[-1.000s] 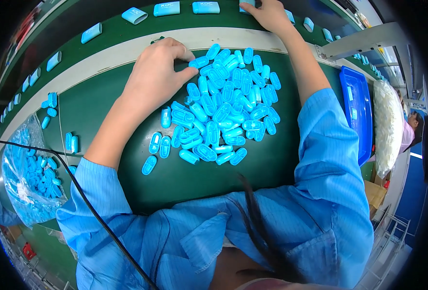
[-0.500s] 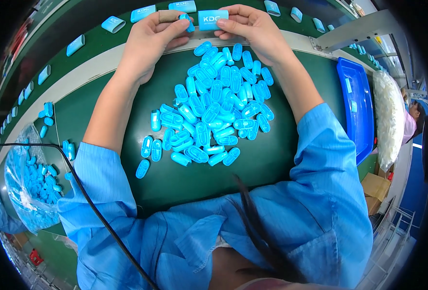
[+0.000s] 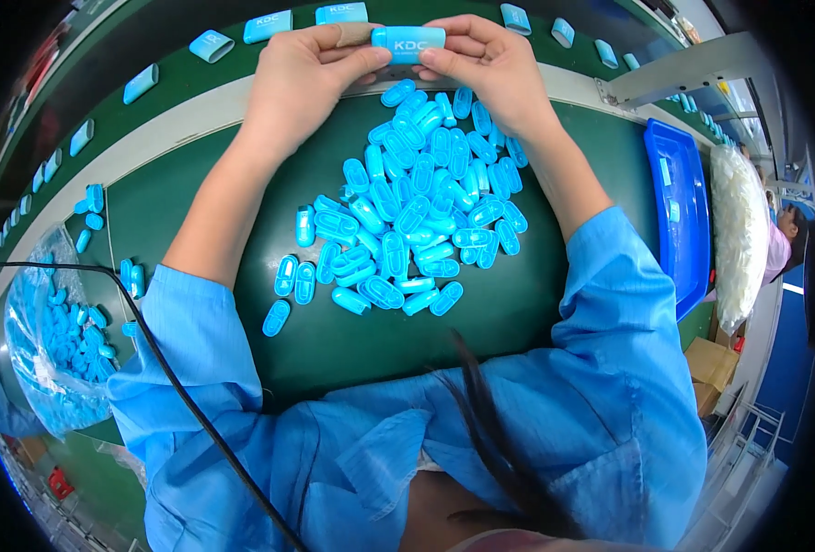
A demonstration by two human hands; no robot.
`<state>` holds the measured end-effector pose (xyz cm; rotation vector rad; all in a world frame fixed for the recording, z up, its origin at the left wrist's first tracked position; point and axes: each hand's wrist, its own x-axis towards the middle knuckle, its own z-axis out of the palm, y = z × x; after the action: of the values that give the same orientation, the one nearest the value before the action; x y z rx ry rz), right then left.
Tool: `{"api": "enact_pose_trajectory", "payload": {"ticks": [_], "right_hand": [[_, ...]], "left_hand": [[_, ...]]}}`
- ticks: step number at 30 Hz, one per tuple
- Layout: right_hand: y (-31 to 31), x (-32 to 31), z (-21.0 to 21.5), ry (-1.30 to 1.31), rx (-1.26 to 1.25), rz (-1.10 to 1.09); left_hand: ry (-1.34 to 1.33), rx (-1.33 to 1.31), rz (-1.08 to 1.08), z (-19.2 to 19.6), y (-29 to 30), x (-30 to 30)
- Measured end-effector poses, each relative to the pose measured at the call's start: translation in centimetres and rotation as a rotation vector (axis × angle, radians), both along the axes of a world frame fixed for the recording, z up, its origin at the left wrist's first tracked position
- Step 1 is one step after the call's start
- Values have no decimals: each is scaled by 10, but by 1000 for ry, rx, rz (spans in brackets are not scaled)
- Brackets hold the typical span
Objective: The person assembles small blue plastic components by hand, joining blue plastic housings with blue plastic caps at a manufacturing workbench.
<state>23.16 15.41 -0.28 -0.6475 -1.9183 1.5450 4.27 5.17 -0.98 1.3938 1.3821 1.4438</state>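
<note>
Between both hands, over the line's pale edge, is a light-blue flat oval sleeve [image 3: 420,46]. A brighter blue end cap [image 3: 380,39] sits at its left end. My left hand [image 3: 320,69], with a tan bandage on one finger, pinches the cap end. My right hand [image 3: 490,64] grips the sleeve's right part between thumb and fingers. Below the hands, a heap of bright-blue oval caps [image 3: 412,213] lies on the green table [image 3: 499,317]; some show their hollow inner side.
Several light-blue sleeves [image 3: 141,84] stand along the green belt [image 3: 177,78] at the back. Left is a clear bag [image 3: 35,368] of blue caps, with a black cable [image 3: 164,368] crossing nearby. On the right are a blue tray [image 3: 683,221], a white filled bag [image 3: 737,239] and a metal bracket [image 3: 674,69].
My left hand has moved right, bringing the cap from apart to against the sleeve's left end. My right hand still holds the sleeve, and the whole view has shifted slightly.
</note>
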Motion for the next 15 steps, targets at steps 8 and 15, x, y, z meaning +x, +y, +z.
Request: {"api": "enact_pose_trajectory", "payload": {"ticks": [8,15], "right_hand": [[-14,-5,3,30,58,-54],[15,-12,-8,-60,80,-88]], "left_hand": [[147,84,90,4,-7,19],[527,-69,91,5,-1,24]]}}
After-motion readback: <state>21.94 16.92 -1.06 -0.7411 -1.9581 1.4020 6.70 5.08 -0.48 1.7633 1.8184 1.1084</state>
